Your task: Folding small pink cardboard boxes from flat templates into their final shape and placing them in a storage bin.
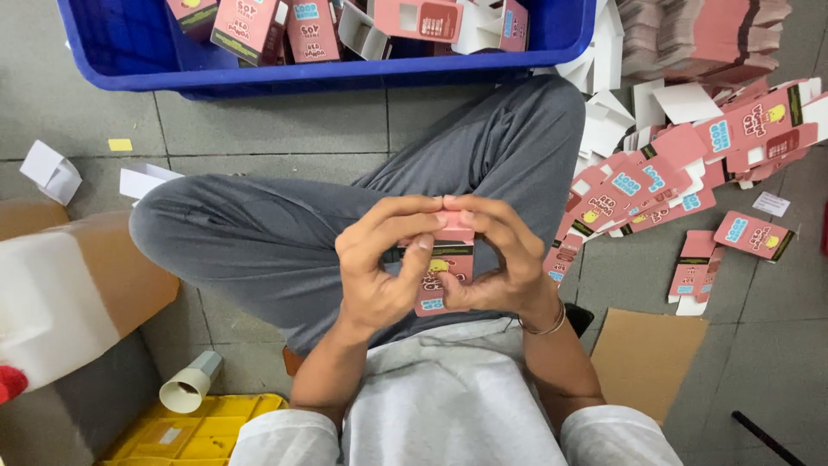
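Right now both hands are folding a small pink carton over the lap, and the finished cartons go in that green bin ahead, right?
Not quite: in the head view the bin is blue, not green. The left hand and right hand do hold a small pink carton over the lap.

Both forearms are coming up from the bottom of the view and meeting in front of the lap. The left hand (379,263) is curling inward with its fingers (405,216) bent and the thumb pointing up. The right hand (504,259) is mirroring it, fingertips touching those of the left, with a thin bangle (545,326) sitting on its wrist.
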